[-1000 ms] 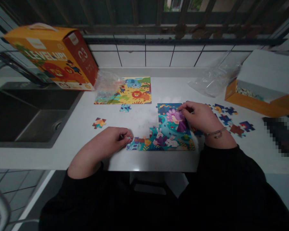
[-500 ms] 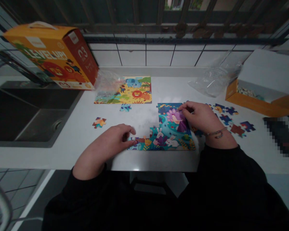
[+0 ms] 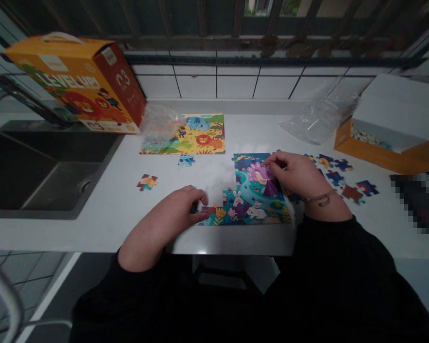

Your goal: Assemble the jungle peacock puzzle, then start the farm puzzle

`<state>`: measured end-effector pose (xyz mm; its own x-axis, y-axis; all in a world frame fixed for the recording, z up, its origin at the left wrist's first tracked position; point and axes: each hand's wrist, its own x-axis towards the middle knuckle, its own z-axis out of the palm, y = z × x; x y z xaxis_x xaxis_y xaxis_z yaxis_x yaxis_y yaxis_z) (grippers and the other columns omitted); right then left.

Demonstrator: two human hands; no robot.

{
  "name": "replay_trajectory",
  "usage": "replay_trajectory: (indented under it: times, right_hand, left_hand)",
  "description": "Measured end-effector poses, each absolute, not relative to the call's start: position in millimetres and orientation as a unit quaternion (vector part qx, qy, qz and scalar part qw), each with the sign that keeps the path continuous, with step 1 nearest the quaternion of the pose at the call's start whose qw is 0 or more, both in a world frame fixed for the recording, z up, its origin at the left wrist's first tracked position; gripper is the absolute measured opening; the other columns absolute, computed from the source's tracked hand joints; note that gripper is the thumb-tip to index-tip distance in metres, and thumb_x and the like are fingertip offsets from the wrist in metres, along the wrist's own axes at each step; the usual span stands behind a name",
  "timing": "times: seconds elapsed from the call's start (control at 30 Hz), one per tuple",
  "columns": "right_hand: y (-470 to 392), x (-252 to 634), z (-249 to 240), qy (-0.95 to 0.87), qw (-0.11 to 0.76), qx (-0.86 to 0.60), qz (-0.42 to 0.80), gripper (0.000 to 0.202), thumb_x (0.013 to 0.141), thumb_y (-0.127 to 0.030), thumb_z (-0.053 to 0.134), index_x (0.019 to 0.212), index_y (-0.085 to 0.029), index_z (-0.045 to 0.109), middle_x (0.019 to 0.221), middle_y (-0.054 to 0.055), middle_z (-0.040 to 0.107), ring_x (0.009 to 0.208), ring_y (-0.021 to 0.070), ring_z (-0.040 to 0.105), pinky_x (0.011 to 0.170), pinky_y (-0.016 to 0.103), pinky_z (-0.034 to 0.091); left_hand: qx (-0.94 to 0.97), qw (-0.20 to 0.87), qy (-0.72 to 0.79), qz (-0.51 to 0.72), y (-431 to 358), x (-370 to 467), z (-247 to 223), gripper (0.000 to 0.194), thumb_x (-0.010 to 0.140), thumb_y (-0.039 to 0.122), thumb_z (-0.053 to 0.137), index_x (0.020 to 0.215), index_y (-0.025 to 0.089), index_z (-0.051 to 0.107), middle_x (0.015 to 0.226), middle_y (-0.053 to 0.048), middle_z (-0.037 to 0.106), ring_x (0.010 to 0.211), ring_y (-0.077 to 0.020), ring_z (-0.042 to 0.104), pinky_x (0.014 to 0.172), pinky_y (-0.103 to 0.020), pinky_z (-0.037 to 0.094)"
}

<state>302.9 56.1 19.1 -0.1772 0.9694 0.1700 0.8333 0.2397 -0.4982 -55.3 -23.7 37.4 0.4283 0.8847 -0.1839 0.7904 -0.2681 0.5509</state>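
A partly joined jigsaw puzzle (image 3: 253, 193) with a purple peacock and white rabbits lies on the white counter. At its lower left end, my left hand (image 3: 184, 205) curls its thumb and fingers around a blue-green puzzle piece (image 3: 202, 222), mostly covered by the fingers. My right hand (image 3: 293, 171) rests across the puzzle's upper right side, thumb and index finger drawn together on its surface near the peacock; the hand hides that corner. A blue puzzle piece (image 3: 186, 160) and an orange-brown puzzle piece (image 3: 147, 182) lie apart to the left.
Several loose pieces (image 3: 352, 193) are scattered right of my right hand. Behind stand a large orange box (image 3: 75, 85), a lion picture sheet (image 3: 205, 136) partly under a clear bag (image 3: 160, 124), another plastic bag (image 3: 314, 119) and an open orange box (image 3: 389, 155). A sink (image 3: 53, 171) is at left.
My left hand has shifted slightly right along the puzzle's lower left end. My right hand stays where it was.
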Motion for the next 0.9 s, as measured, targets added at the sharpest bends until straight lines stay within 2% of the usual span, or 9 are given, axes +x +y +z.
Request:
replay_trajectory:
  times: [0.17,0.3,0.47,0.53,0.67,0.73,0.8,0.9]
  right_hand:
    - [57.5,304.1,16.9,-0.752,0.229,-0.599,0.154,0.025,0.096,-0.03,0.063,0.104,-0.028,0.086,0.089,0.007,0.084,0.078,0.0282,0.074,0.076,0.042,0.055]
    - [57.6,304.1,15.7,-0.747,0.234,-0.601,0.161,0.025,0.095,-0.03,0.063,0.105,-0.026,0.086,0.089,0.006,0.084,0.078,0.0266,0.074,0.076,0.039,0.054]
    - [57.4,303.1,15.9,-0.749,0.234,-0.599,0.163,0.026,0.095,-0.031,0.062,0.103,-0.026,0.086,0.094,0.006,0.085,0.08,0.0266,0.075,0.077,0.04,0.054]
    - [57.4,303.2,15.9,-0.749,0.233,-0.598,0.165,0.026,0.095,-0.031,0.061,0.104,-0.026,0.086,0.094,0.007,0.085,0.079,0.0271,0.075,0.076,0.041,0.054]
    - [57.3,303.2,15.7,-0.749,0.231,-0.598,0.169,0.027,0.096,-0.032,0.06,0.104,-0.026,0.086,0.092,0.007,0.085,0.079,0.0268,0.075,0.076,0.041,0.054]
    - [57.3,302.9,16.0,-0.749,0.231,-0.597,0.172,0.028,0.096,-0.032,0.06,0.104,-0.025,0.085,0.093,0.007,0.085,0.079,0.0263,0.075,0.076,0.041,0.054]
    - [57.4,302.4,16.4,-0.749,0.231,-0.596,0.175,0.029,0.095,-0.033,0.059,0.104,-0.025,0.085,0.092,0.007,0.085,0.078,0.026,0.075,0.075,0.04,0.054]
    - [57.6,302.1,16.6,-0.752,0.236,-0.592,0.171,0.029,0.095,-0.032,0.059,0.104,-0.024,0.085,0.091,0.007,0.084,0.079,0.026,0.074,0.076,0.04,0.053]
  left_hand:
    - [0.802,0.293,0.516,0.067,-23.5,-55.0,35.3,0.003,0.095,0.026,0.077,0.094,0.025,0.08,0.099,-0.004,0.075,0.087,-0.0219,0.068,0.081,-0.035,0.051]
    - [0.83,0.244,0.5,0.034,-26.9,-50.9,35.4,0.016,0.102,0.03,0.07,0.093,0.024,0.082,0.101,-0.007,0.076,0.087,-0.0233,0.069,0.08,-0.036,0.05]
    - [0.807,0.18,0.561,-0.049,-33.2,-31.8,50.7,0.019,0.103,0.026,0.066,0.095,0.023,0.083,0.093,-0.009,0.075,0.077,-0.0253,0.069,0.072,-0.037,0.047]
    - [0.793,0.174,0.579,-0.076,-36.7,-21.7,56.8,0.018,0.102,0.02,0.066,0.101,0.022,0.084,0.09,-0.01,0.074,0.073,-0.0263,0.068,0.069,-0.038,0.047]
    - [0.796,0.132,0.579,-0.116,-50.4,-3.9,59.2,0.034,0.095,0.003,0.06,0.111,0.019,0.085,0.099,-0.013,0.076,0.068,-0.0251,0.069,0.066,-0.039,0.048]
    - [0.79,0.11,0.59,-0.122,-56.0,0.2,58.5,0.03,0.099,0.008,0.057,0.105,0.016,0.085,0.1,-0.016,0.076,0.068,-0.0254,0.07,0.064,-0.039,0.049]
    - [0.785,0.108,0.598,-0.122,-54.2,-1.7,58.9,0.03,0.107,0.023,0.056,0.099,0.016,0.084,0.1,-0.017,0.076,0.07,-0.0271,0.072,0.065,-0.04,0.052]
    - [0.79,0.104,0.6,-0.081,-32.3,-16.9,57.6,0.04,0.113,0.04,0.053,0.102,0.016,0.084,0.106,-0.016,0.079,0.088,-0.0314,0.078,0.081,-0.044,0.061]
